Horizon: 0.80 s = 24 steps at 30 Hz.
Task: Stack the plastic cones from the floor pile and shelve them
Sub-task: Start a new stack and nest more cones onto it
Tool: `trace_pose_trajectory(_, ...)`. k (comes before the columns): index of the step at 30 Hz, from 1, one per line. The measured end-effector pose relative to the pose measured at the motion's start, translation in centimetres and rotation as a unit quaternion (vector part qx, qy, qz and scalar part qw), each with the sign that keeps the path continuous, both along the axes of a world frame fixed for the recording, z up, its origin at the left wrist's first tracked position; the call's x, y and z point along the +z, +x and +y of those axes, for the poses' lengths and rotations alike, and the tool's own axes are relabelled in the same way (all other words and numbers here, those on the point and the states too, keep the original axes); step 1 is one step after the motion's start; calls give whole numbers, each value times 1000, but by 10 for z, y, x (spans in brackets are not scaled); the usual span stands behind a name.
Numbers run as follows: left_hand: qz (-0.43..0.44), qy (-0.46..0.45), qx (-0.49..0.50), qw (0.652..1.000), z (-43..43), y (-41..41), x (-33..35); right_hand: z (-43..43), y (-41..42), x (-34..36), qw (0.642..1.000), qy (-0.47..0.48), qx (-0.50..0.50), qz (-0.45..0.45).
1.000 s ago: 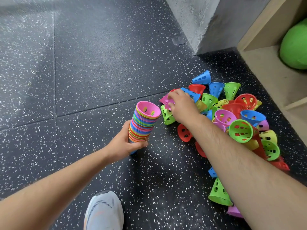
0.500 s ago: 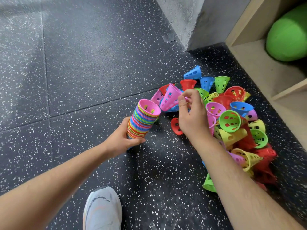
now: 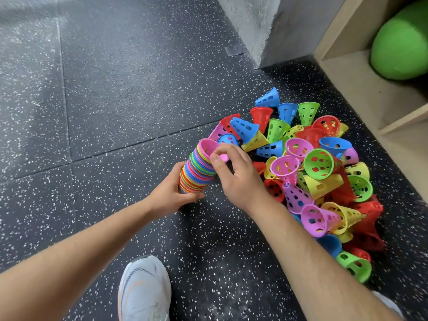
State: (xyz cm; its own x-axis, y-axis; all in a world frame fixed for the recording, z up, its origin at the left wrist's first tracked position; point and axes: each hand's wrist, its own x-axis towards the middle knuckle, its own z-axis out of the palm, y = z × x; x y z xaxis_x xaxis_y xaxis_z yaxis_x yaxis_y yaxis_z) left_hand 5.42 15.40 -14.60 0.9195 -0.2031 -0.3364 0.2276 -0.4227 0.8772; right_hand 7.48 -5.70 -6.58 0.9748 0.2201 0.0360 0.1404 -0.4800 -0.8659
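Thumb & forefinger of right hand (image 3: 236, 179) pinch rim of pink cone (image 3: 206, 147), setting it into mouth of nested cone stack (image 3: 198, 170); the other fingers curl loosely above. Left hand (image 3: 170, 195) wraps round lower part of stack & grips it. Stack leans, w/ mouth up & away from the person. Just right of both hands lies pile of loose cones (image 3: 319, 172) (blue, red, green, yellow, pink, all perforated) on black speckled floor (image 3: 115, 107). Beyond pile stands wooden shelf unit (image 3: 352, 89) w/ green padded item (image 3: 403, 40) inside. White shoe (image 3: 143, 288) shows at bottom edge.

To do this step well, prob. best to keep cone's axis in line w/ stack, push straight till rims meet evenly, and brace firmly w/ left hand so stack doesn't kick sideways. A crooked cone could jam.

Vs half a sec ago: right hand then held pink cone over near edge of pile, apart from stack; now cone is at stack's mouth. Left hand's grip looks unchanged. One sec ago right hand was reaching into pile.
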Motion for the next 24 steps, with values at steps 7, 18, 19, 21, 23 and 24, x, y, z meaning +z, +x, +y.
trace_pose_trajectory(7,22,-28,64,997,12,1,-9,7,28,-24,995,36,-64,71)
trace_pose_trajectory(18,31,-55,119,991,23,3,-15,22,40,-58,960,-228,84,141)
trace_pose_trajectory(19,33,-58,115,991,23,4,-15,22,41,-59,958,-233,84,143)
trace_pose_trajectory(21,33,-64,109,991,23,4,-15,20,41,-61,958,-239,83,136)
trace_pose_trajectory(23,30,-64,106,992,23,3,-15,16,40,-62,963,-236,71,112)
trace_pose_trajectory(24,30,-63,106,992,24,3,-15,14,40,-61,967,-230,59,95)
